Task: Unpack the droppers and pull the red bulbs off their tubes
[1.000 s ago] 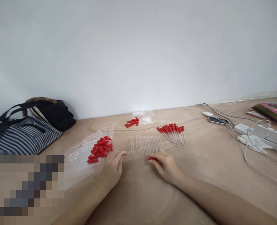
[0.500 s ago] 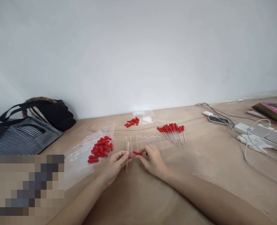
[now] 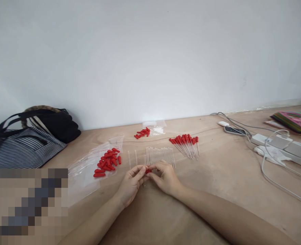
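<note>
My left hand pinches a clear glass dropper tube, mostly hidden behind the fingers. In my right hand, thumb and fingers close on a red rubber bulb. The fingertips of both hands meet, with the bulb at the tube's upper end; how far it sits on is hidden. Just beyond them lie a row of clear tubes and two separate tubes, one of them a tube near my left fingers. Droppers fitted with red bulbs fan out to the right. Loose red bulbs are heaped at the left.
Clear plastic bags lie under the left heap. Farther back are smaller red bulbs and a clear bag. A striped bag stands far left. At right are a power strip, cables and a phone-like device.
My hands have come together, bringing the red bulb to the glass tube. The tube has tilted and is now mostly behind the fingers. The view has shifted slightly.
</note>
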The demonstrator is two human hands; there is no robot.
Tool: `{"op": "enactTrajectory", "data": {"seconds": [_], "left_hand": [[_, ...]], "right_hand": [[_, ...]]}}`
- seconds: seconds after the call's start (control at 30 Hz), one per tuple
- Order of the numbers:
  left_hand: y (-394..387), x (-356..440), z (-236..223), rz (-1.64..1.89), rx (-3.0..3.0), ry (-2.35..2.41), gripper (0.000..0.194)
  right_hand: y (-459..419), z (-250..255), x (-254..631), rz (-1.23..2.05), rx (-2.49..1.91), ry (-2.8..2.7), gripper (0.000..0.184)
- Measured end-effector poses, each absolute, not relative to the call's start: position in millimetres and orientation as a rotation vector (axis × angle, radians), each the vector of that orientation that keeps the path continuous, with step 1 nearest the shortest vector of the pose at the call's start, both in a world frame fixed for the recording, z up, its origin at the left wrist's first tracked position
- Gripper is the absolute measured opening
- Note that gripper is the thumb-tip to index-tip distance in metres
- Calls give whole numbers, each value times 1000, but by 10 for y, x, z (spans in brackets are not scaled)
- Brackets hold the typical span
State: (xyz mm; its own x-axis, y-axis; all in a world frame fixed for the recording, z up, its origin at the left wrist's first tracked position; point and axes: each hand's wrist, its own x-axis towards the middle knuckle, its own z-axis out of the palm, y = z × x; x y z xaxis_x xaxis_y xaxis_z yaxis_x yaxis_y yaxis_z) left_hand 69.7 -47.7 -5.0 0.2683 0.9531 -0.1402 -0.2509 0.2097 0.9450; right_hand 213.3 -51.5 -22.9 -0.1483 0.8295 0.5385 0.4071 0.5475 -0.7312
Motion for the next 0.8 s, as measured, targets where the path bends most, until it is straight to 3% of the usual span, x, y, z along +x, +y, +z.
{"op": "enactTrajectory", "data": {"seconds": [0.23,0.47,0.67,0.8], "left_hand": [[-489,674,-80,1063,1172,1052,38],[-382,561,-201,1009,1671,1283,27],[-270,356,-99,1031,2187,1606,25],[-221,439,-62,964,2236,1545,24]], "right_hand": [[-517,-248,2164,431,-1176,-1683,6],[-501,-243,2277,327,-1116,-1738,1],[-376,-298,2601,131,-1233,-1633,7],[-257,-394,2840,54,-1488,-1543,12]]}}
